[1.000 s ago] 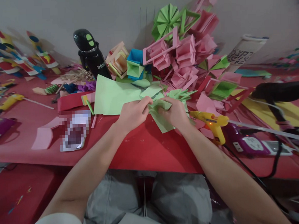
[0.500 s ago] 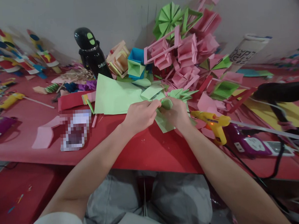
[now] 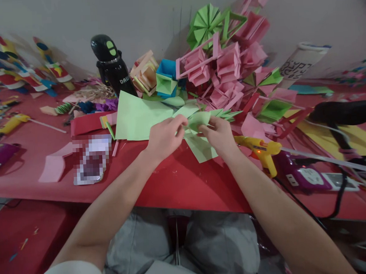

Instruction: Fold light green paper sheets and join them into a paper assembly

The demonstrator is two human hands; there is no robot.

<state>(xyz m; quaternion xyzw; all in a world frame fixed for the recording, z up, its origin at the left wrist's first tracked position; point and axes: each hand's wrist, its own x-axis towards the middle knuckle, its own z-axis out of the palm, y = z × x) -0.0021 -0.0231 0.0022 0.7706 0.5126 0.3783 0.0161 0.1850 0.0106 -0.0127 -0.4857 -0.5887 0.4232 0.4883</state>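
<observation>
Both my hands meet over the red table (image 3: pixel 179 185) at a small piece of light green paper (image 3: pixel 197 121). My left hand (image 3: pixel 163 137) pinches its left edge with curled fingers. From the other side my right hand (image 3: pixel 219 135) grips the same piece. Under the hands lies a flat green paper offcut (image 3: pixel 201 149), and a larger green sheet (image 3: pixel 136 119) lies just to the left. A few folded green points (image 3: pixel 226 114) stick out behind my right hand.
A yellow glue gun (image 3: pixel 262 151) lies right of my right hand beside a purple power strip (image 3: pixel 302 176). A heap of pink and green folded paper shapes (image 3: pixel 228 66) rises behind. A black bottle (image 3: pixel 111 65) stands at the back left, a blurred-out object (image 3: pixel 91 159) lies front left.
The green piece has been turned and lifted a little between my hands; my fingers have shifted their hold on it. My arms stay in place.
</observation>
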